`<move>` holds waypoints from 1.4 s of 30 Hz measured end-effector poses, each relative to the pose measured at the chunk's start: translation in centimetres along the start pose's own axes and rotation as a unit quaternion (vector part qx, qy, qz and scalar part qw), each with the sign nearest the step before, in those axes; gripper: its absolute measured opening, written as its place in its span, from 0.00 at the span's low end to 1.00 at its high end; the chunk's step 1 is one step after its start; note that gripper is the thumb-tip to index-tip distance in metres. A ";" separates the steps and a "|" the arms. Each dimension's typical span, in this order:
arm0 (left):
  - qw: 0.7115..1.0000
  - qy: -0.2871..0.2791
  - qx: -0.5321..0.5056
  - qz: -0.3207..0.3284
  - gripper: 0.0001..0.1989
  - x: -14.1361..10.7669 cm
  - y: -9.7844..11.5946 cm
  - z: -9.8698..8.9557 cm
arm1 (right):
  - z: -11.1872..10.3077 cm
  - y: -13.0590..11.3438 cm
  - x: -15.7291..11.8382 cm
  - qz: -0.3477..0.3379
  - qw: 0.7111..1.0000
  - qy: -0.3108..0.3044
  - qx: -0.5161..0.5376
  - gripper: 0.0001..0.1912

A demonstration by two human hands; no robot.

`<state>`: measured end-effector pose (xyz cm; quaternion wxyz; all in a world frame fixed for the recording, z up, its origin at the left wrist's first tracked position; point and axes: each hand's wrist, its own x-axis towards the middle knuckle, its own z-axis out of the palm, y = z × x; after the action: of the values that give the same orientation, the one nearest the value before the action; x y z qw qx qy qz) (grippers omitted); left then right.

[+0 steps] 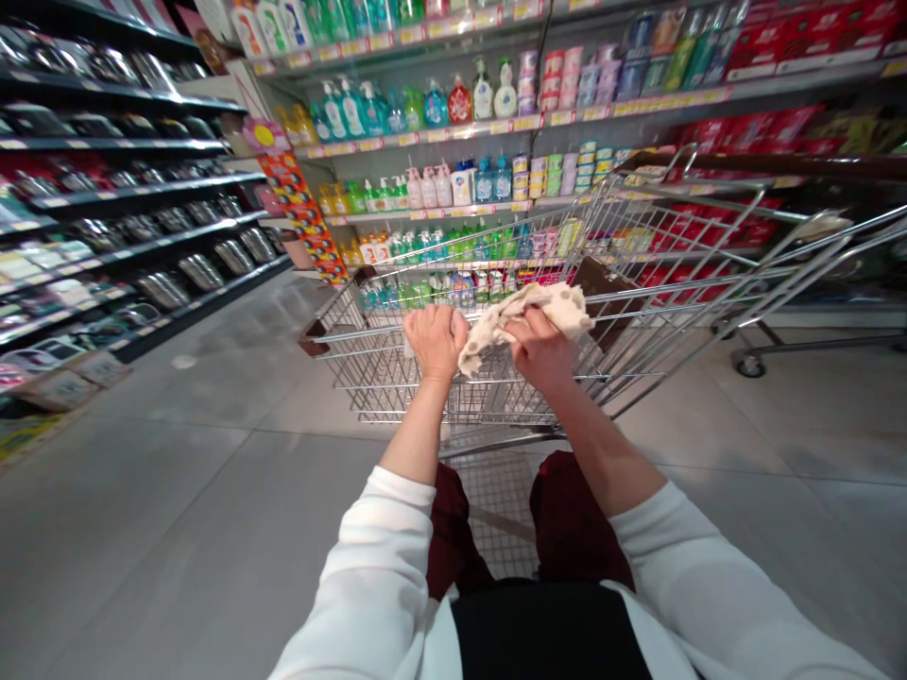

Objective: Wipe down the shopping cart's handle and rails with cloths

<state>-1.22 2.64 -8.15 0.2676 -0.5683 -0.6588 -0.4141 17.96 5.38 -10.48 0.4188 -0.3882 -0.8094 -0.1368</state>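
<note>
We've got a crumpled cream cloth with brown spots (528, 314), held in both hands just above the near end of a silver wire shopping cart (386, 364). The left hand (436, 342) is clenched, back of the hand up, with the fingers curled against one end of the cloth. The right hand (539, 351) is grasping the cloth too, its fingers bunched into the folds. The hands sit close together, with part of the cloth gathered between them. We can't tell whether the cloth touches the cart.

Both forearms come up from white sleeves (372, 586). Below them we see dark red trousers (453, 529) and a black front panel of clothing (545, 633). A brown plastic tab (316, 337) sits on the cart's far left corner, and a flat brown panel (602, 293) leans inside the basket on the right. A second silver wire cart (800, 255) stands to the right, on a small castor wheel (749, 365).

Ahead, pale shelves hold rows of coloured plastic pump bottles (425, 109). Red packs (765, 38) fill the upper right. On the left, black shelves carry steel pots (200, 272). Grey floor tiles (177, 510) run beneath it all.
</note>
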 end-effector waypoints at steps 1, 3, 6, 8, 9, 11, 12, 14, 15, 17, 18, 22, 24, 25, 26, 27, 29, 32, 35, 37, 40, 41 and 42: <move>1.000 0.000 0.001 0.003 0.11 0.0 0.1 -0.1 | 0.6 0.1 -0.5 0.001 1.000 -0.014 -0.002 0.19; 1.000 -0.003 -0.002 0.005 0.12 0.0 0.2 -0.3 | 2.0 0.2 -2.3 0.000 0.999 -0.044 -0.006 0.17; 1.000 -0.007 -0.009 0.002 0.12 0.0 0.4 -0.5 | 4.1 0.5 -6.5 -0.061 0.992 -0.106 0.024 0.18; 1.000 -0.007 -0.011 0.002 0.12 0.0 0.4 -0.5 | 5.2 0.6 -9.6 -0.090 0.982 -0.147 0.072 0.20; 1.000 -0.006 -0.012 0.003 0.12 0.0 0.4 -0.5 | 5.7 0.7 -11.0 -0.087 0.978 -0.161 0.095 0.19; 1.000 -0.004 -0.013 0.005 0.12 -0.1 0.3 -0.4 | 6.3 0.8 -13.5 -0.063 0.974 -0.175 0.126 0.15; 1.000 -0.004 -0.012 0.006 0.12 -0.1 0.3 -0.4 | 6.5 0.8 -14.4 -0.055 0.973 -0.177 0.135 0.13; 1.000 -0.009 -0.009 0.007 0.12 -0.1 0.3 -0.4 | 6.3 0.7 -15.0 -0.054 0.972 -0.178 0.143 0.12; 1.000 -0.012 -0.008 0.007 0.12 -0.1 0.3 -0.4 | 5.9 0.6 -14.7 -0.048 0.973 -0.173 0.145 0.14; 1.000 -0.015 -0.010 0.006 0.12 -0.1 0.3 -0.3 | 4.3 0.5 -12.7 -0.023 0.981 -0.130 0.144 0.16; 1.000 -0.015 -0.012 0.004 0.12 -0.1 0.3 -0.3 | 3.1 0.5 -11.1 -0.008 0.985 -0.097 0.142 0.17; 1.000 -0.009 -0.015 -0.008 0.12 -0.1 0.3 -0.3 | -2.6 0.6 -3.0 0.027 0.995 0.061 0.073 0.15; 1.000 -0.009 -0.011 -0.005 0.12 0.0 0.3 -0.3 | -4.7 1.1 0.8 0.055 0.993 0.101 0.007 0.15; 1.000 -0.009 -0.008 -0.002 0.12 0.0 0.3 -0.3 | -5.3 1.5 2.4 0.073 0.992 0.102 -0.015 0.15; 1.000 -0.008 -0.005 0.001 0.12 0.0 0.3 -0.3 | -5.6 1.9 3.9 0.092 0.991 0.093 -0.034 0.16; 1.000 -0.007 -0.002 0.003 0.12 0.0 0.3 -0.3 | -5.7 2.3 5.2 0.108 0.991 0.069 -0.049 0.16; 1.000 -0.005 0.002 0.005 0.12 0.0 0.3 -0.4 | -5.2 3.3 7.5 0.129 0.989 -0.008 -0.068 0.15; 1.000 -0.002 0.011 0.016 0.13 -0.1 0.0 -0.4 | -4.4 4.7 10.7 0.128 0.976 -0.155 -0.077 0.13; 0.999 -0.006 0.009 0.033 0.15 -0.1 -0.5 -0.5 | -4.5 5.7 13.4 0.110 0.936 -0.333 -0.028 0.11; 0.999 -0.009 -0.003 0.039 0.16 -0.1 -0.9 -0.5 | -5.2 6.0 14.5 0.090 0.893 -0.438 0.054 0.12; 0.999 0.011 -0.022 0.034 0.18 -0.2 -0.9 -0.4 | -6.3 6.0 14.8 0.083 0.854 -0.493 0.142 0.12; 0.999 0.025 -0.028 0.030 0.18 -0.2 -0.7 -0.4 | -6.6 5.9 14.6 0.088 0.852 -0.493 0.151 0.12; 0.998 0.040 -0.036 0.026 0.17 -0.3 -0.3 -0.4 | -6.8 5.8 14.5 0.091 0.853 -0.491 0.155 0.11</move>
<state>-1.50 2.18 -8.29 0.2840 -0.5775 -0.6170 -0.4530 21.08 12.95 4.40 0.0326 -0.4070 -0.8815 0.2372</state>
